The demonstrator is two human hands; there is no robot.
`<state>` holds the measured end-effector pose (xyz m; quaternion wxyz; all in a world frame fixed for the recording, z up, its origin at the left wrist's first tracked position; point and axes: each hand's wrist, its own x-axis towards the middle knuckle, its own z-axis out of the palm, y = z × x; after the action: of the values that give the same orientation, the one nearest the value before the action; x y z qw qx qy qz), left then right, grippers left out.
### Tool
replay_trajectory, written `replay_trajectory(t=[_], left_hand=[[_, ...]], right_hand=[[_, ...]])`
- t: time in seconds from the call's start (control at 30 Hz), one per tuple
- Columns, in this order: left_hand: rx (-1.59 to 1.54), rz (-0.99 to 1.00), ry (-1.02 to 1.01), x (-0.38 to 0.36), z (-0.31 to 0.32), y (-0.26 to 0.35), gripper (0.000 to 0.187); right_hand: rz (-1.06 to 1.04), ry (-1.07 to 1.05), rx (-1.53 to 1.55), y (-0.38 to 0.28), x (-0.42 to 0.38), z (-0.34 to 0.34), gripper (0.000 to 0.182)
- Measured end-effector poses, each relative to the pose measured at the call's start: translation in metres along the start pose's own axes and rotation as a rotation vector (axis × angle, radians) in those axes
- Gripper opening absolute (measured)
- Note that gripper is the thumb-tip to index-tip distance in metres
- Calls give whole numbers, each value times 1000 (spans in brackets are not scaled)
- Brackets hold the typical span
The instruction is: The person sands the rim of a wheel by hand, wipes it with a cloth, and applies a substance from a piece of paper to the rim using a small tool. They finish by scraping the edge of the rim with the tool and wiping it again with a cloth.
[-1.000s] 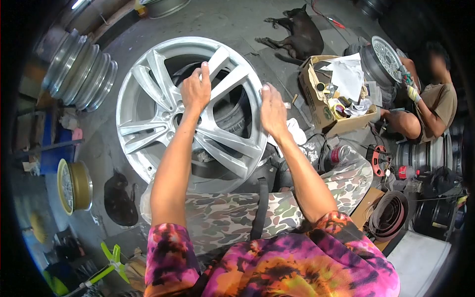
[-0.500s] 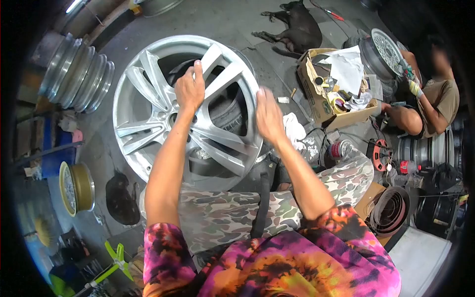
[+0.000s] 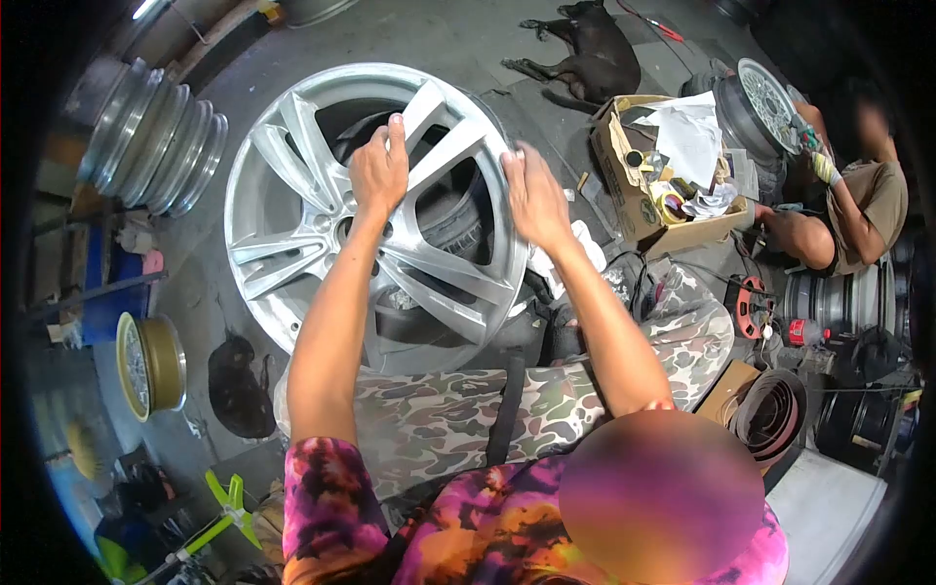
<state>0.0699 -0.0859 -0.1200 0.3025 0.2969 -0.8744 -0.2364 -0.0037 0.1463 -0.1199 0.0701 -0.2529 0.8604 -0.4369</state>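
Note:
A large silver alloy wheel (image 3: pixel 283 257) with paired spokes lies face up before me, just beyond my camouflage-covered legs. Over the wheel, near its hub and upper spokes, is my left hand (image 3: pixel 379 174), its fingers curled together; what they hold, if anything, is too small to tell. My right hand (image 3: pixel 536 198) rests at the wheel's right rim with its fingers stretched out and slightly blurred. Through the gaps between the spokes a dark tyre (image 3: pixel 458 230) shows underneath.
Silver rims (image 3: pixel 156 136) are stacked at left, near a gold rim (image 3: pixel 151 367). Two dark dogs (image 3: pixel 604 57) lie on the floor. A cardboard box (image 3: pixel 624 185) of papers and tape stands at right. Beyond it a gloved co-worker (image 3: pixel 863 200) handles another wheel (image 3: pixel 768 102).
My right hand has moved slightly up along the rim. My left hand has barely shifted on the wheel. The view has tilted a little, and the co-worker's hands have moved slightly.

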Motion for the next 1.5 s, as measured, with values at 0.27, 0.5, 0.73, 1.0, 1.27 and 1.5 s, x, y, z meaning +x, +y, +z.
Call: replay_trajectory(t=[0.27,0.5,0.73,1.0,1.27,1.5], left_hand=[[13,-14,-25,0,2,0,68],[16,-30,-17,3,-1,0,67],[-24,-32,-22,1,-1,2,66],[-20,-80,-55,1,-4,6,66],[-45,-111,-56,1,-2,1,70],[-34,-76,-39,1,-1,0,69]], right_hand=[[51,-54,183,16,-13,4,59],[7,-33,94,21,-28,-1,59],[-52,-28,99,7,3,5,52],[196,-269,852,-9,24,-6,65],[421,-120,846,50,-39,47,73],[28,-1,594,37,-64,18,56]])
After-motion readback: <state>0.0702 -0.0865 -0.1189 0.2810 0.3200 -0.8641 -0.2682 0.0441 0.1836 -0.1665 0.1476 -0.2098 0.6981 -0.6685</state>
